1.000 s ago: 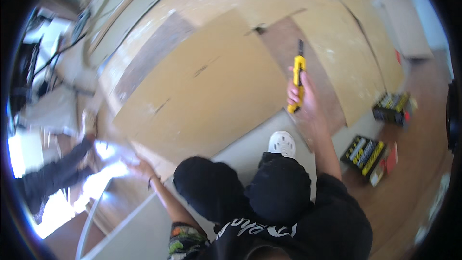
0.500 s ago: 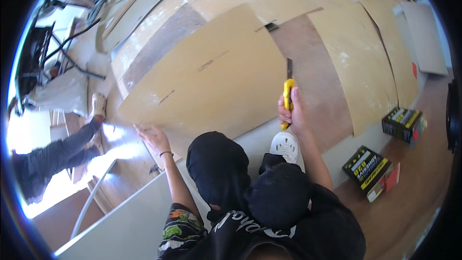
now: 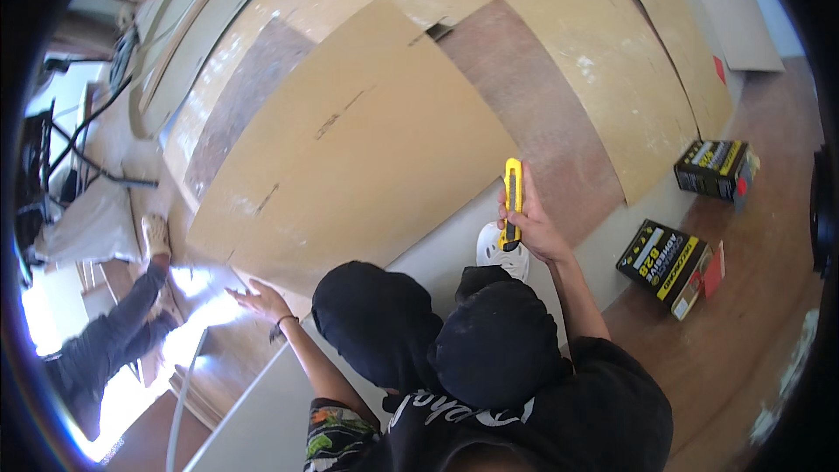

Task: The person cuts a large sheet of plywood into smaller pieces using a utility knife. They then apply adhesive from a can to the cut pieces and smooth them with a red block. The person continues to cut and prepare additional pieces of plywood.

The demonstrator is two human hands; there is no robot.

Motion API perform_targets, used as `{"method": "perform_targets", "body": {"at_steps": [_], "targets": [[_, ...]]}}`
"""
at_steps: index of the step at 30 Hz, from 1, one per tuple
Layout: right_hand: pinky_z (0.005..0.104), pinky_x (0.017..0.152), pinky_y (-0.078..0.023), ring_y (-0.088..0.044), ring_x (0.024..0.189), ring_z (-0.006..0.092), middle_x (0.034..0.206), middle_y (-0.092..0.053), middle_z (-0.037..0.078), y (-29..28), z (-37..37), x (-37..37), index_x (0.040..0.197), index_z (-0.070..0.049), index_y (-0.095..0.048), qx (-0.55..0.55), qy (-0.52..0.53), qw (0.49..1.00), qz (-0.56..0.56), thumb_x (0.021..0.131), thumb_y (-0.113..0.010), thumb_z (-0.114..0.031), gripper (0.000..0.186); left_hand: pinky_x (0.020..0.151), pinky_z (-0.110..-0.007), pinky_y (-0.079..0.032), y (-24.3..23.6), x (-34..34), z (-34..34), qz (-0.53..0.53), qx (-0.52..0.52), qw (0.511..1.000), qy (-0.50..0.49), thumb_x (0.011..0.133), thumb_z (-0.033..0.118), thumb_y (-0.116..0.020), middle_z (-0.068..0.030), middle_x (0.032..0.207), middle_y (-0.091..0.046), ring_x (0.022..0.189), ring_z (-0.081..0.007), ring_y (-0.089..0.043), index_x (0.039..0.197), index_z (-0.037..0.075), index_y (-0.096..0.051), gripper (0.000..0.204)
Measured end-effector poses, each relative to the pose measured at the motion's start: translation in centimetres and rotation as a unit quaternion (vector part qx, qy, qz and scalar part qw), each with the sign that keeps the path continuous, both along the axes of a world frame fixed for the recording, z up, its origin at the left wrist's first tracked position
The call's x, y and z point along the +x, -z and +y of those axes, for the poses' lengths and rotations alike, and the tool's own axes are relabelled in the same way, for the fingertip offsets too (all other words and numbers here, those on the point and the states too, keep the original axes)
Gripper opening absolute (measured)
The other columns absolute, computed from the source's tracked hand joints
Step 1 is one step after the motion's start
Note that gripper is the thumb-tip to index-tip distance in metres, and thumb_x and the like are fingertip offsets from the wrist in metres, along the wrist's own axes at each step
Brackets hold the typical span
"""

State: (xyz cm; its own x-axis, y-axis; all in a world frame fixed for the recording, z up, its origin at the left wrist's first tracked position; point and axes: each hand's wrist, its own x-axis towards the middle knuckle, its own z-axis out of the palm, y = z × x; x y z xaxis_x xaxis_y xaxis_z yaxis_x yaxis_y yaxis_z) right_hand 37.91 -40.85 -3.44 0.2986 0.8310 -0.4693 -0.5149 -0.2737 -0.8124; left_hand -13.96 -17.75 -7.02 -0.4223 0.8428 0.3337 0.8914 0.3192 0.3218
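R hand [image 3: 535, 229] gripping yellow knife [image 3: 513, 201] — L hand [image 3: 260, 299] spread flat on board [image 3: 350, 149].

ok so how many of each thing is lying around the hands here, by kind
yellow utility knife, in the right hand: 1
black and yellow boxes: 2
large tan board, by the flat left hand: 1
white shoe: 1
Total: 5
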Motion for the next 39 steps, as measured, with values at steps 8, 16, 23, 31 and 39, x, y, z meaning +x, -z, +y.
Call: {"method": "perform_targets", "body": {"at_steps": [8,16,23,31,39], "targets": [[0.0488,0.105,-0.041,-0.052,0.12,0.0414,0.13,-0.054,0.023,9.8,0.4,9.4,0.155,-0.012,-0.032,-0.176,0.019,0.795,-0.58,0.091,-0.055,0.001,0.069,0.104,-0.046,-0.046,3.7,0.5,0.9,-0.343,-0.012,0.938,-0.044,0.104,0.046,-0.046,-0.022,0.144,-0.047,0.125,-0.0337,-0.054,0.152,0.005,-0.034,0.064],[0.0476,0.099,-0.046,-0.056,0.114,0.0407,0.124,-0.058,0.021,9.3,5.6,13.3,0.147,-0.011,-0.042,-0.057,0.076,0.778,-0.621,0.089,-0.064,-0.004,0.063,0.106,-0.047,-0.044,2.8,-0.7,0.7,-0.42,-0.033,0.905,-0.056,0.103,0.051,-0.044,-0.021,0.145,-0.046,0.127,-0.0337,-0.052,0.152,0.005,-0.034,0.068],[0.0464,0.096,-0.049,-0.059,0.113,0.0401,0.123,-0.06,0.021,9.8,2.7,11.9,0.141,-0.009,-0.048,-0.155,0.154,0.774,-0.594,0.089,-0.067,-0.014,0.056,0.107,-0.047,-0.042,2.9,-1.0,0.2,-0.461,-0.041,0.884,-0.067,0.103,0.055,-0.042,-0.0201,0.147,-0.046,0.129,-0.0337,-0.051,0.152,0.005,-0.034,0.071],[0.0454,0.092,-0.051,-0.064,0.107,0.0395,0.118,-0.067,0.022,7.7,24.0,15.6,0.133,-0.003,-0.058,-0.008,0.107,0.792,-0.602,0.089,-0.067,-0.016,0.046,0.108,-0.047,-0.039,2.8,-1.6,-0.4,-0.518,-0.067,0.85,-0.071,0.102,0.059,-0.041,-0.0191,0.149,-0.045,0.132,-0.0337,-0.049,0.152,0.005,-0.034,0.074],[0.0439,0.107,-0.044,-0.058,0.123,0.0367,0.133,-0.06,0.024,5.4,38.7,19.6,0.141,-0.002,-0.051,-0.073,0.084,0.708,-0.697,0.083,-0.076,-0.05,0.079,0.111,-0.044,-0.033,3.1,-3.3,-2.2,-0.517,-0.083,0.847,-0.086,0.102,0.062,-0.036,-0.0134,0.139,-0.057,0.128,-0.027,-0.052,0.144,0.008,-0.048,0.069]]}}
